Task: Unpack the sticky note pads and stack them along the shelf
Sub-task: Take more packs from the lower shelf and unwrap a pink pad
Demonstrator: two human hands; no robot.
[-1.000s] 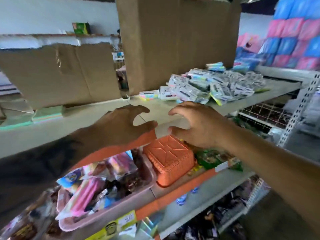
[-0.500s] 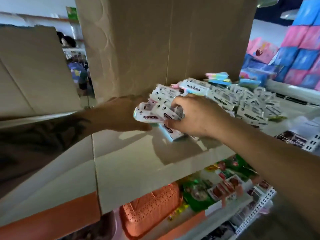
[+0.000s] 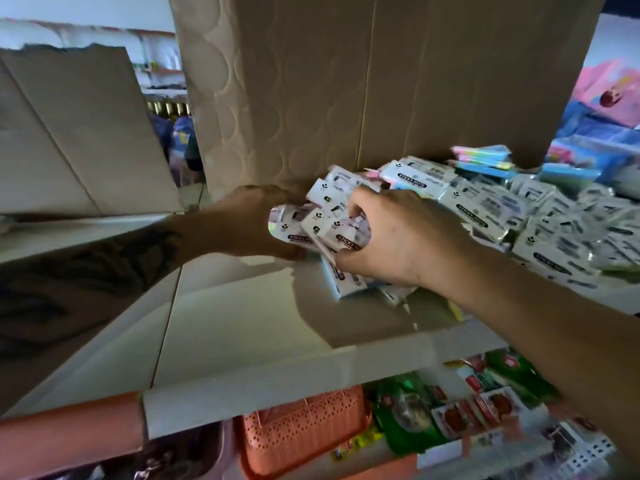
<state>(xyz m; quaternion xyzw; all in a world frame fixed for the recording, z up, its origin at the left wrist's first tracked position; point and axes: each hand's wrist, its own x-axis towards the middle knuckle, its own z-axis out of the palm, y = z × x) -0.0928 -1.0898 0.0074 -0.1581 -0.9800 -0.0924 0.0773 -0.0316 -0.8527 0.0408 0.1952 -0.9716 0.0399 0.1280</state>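
head view: your hands meet over the shelf point(image 3: 242, 341).
left hand point(image 3: 249, 223): curled round wrapped sticky note pads point(image 3: 325, 223).
right hand point(image 3: 398, 240): gripping the same bundle.
loose pads point(image 3: 519, 216): heaped toward the shelf's right edge.
cardboard box point(image 3: 346, 81): behind.

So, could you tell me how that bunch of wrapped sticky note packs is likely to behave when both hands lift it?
The packs look small and probably light. They sit loose and skewed between the left hand and right hand, so some may slip out. Their wrappers look glossy, so likely slippery; one pack already pokes out below the right hand.
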